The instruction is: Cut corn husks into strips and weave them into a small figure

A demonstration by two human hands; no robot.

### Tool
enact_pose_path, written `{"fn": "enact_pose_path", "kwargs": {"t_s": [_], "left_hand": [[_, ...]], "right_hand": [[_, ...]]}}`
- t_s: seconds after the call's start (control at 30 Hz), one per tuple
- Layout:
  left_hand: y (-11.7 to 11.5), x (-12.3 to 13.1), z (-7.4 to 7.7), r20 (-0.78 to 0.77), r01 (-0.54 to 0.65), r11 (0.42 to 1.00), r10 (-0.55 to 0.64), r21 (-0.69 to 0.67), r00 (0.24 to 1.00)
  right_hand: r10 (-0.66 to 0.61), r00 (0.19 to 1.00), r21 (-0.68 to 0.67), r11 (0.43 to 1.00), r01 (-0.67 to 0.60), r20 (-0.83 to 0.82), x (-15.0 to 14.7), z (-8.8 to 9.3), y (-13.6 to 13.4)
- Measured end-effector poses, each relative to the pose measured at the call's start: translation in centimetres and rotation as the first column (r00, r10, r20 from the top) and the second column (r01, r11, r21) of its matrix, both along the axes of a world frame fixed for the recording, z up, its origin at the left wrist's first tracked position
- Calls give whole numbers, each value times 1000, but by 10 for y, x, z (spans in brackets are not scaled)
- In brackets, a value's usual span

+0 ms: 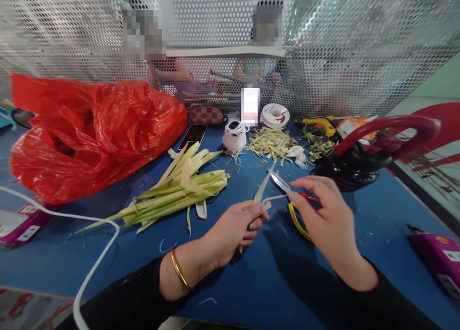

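My left hand (241, 224) is closed around a pale leaf strip (261, 188), like a husk, whose split ends stick up past the fingers. A thin sliver runs from it toward my right hand (325, 215), where thumb and forefinger pinch its end. Scissors (278, 180) with a red and a yellow handle are just behind the right fingers, seemingly on the table and partly hidden by the hand. To the left lies a bundle of green-yellow leaves (179, 191). A pile of short cut pieces (273, 143) lies beyond the scissors.
A red plastic bag (97, 133) fills the far left, with a white cable (108, 221) in front. Toward the back are a phone (192, 137), white string (234, 139), a ribbon spool (275, 115) and a lit screen (250, 105). A dark pot-like object (347, 172) with a red handle stands right.
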State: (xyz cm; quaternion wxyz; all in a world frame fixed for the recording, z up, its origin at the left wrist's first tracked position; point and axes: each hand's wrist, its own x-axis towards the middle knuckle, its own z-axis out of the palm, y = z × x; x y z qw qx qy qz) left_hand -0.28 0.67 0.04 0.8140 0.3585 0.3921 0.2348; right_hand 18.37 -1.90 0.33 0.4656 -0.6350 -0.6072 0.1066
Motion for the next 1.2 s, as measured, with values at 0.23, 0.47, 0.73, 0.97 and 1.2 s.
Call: {"fn": "enact_pose_path", "kwargs": {"t_s": [0.23, 0.47, 0.73, 0.97, 1.2], "left_hand": [[-5, 5, 1, 8, -123, 977, 124, 172, 992], [-7, 10, -5, -17, -9, 920, 17, 391, 1000], [-9, 8, -4, -122, 42, 896, 14, 443, 992], [-7, 9, -6, -112, -78, 928, 127, 365, 986], [-6, 7, -6, -57, -87, 964, 105, 253, 993]], "right_hand": [[276, 862, -342, 833, -435, -425, -13, 1, -4], [91, 558, -267, 808, -525, -825, -34, -9, -3], [50, 407, -182, 840, -512, -912, -31, -9, -2], [-10, 440, -246, 840, -483, -898, -30, -5, -2], [-54, 387, -240, 860, -451, -920, -28, -8, -1]]}}
